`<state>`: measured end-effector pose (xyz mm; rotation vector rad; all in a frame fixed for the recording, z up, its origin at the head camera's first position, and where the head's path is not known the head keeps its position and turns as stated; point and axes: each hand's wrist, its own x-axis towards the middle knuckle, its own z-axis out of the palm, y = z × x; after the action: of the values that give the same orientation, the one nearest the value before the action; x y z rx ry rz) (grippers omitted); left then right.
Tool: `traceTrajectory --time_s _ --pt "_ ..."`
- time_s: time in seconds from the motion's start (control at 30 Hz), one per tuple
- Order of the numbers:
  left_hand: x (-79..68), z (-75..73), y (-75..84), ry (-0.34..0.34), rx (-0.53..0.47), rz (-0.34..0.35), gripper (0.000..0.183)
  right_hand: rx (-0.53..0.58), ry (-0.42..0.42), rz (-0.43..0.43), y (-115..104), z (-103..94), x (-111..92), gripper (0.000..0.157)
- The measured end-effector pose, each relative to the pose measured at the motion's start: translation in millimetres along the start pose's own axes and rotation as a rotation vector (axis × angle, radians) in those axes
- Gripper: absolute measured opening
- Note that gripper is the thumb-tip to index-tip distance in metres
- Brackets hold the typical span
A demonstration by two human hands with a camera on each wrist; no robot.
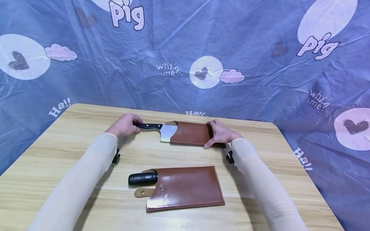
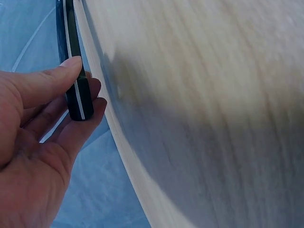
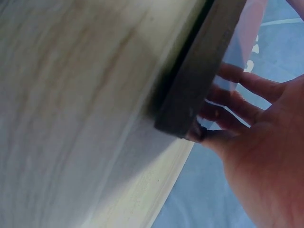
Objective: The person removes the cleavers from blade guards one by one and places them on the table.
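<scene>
I judge the cleaver (image 1: 168, 133) heavy, best held where the left hand (image 1: 125, 124) pinches its handle (image 1: 150, 126); the right hand (image 1: 222, 133), spread wide, grips its stiff-looking sheath (image 1: 191, 133)

Cleaver (image 1: 169, 133) partly in rear sheath (image 1: 190, 133) — second sheath (image 1: 188, 189) in front.

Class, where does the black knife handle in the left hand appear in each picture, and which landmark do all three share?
Head: the black handle lies left of centre, between the left hand and the blade.
Left wrist: the black handle is at upper left, running down from the top edge.
Right wrist: not in this picture.
Shared landmark: the wood-grain tabletop.
</scene>
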<state>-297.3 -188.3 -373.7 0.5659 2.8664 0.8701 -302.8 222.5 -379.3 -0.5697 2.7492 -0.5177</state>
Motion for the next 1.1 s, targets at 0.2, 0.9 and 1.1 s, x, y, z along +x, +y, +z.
traceTrajectory --time_s 0.2,0.9,1.1 --pt "-1.5 -0.7 0.1 0.0 -0.052 -0.028 0.031 0.011 0.009 -0.012 2.0 0.3 -0.2 0.118" --pt "-5.1 -0.6 -8.6 -0.002 -0.123 -0.062 0.034 0.001 0.021 -0.004 6.8 -0.8 -4.1 0.117" --pt "-4.9 -1.1 -12.3 0.009 -0.107 -0.048 0.034 -0.012 0.015 0.0 6.9 -1.8 -5.4 0.118"
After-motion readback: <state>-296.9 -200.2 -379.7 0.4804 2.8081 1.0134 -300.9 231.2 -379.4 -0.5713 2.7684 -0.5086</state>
